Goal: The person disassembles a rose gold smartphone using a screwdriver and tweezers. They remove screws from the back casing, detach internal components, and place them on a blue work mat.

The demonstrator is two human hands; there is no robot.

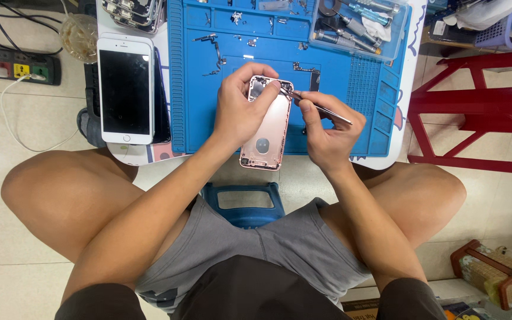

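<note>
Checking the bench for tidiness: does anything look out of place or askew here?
Small loose metal parts lie scattered across the blue silicone work mat, and the white smartphone rests atop a dark device, overhanging it. Nothing looks spilled or broken.

A rose-gold phone housing, smooth satin metal, sits in the left hand while the right hand grips slim polished steel tweezers. Beneath both hands lies a matt blue rubbery work mat. Left of the left hand rests a white phone with a glossy black glass screen; right of the right hand stands a shiny red plastic stool.
</note>
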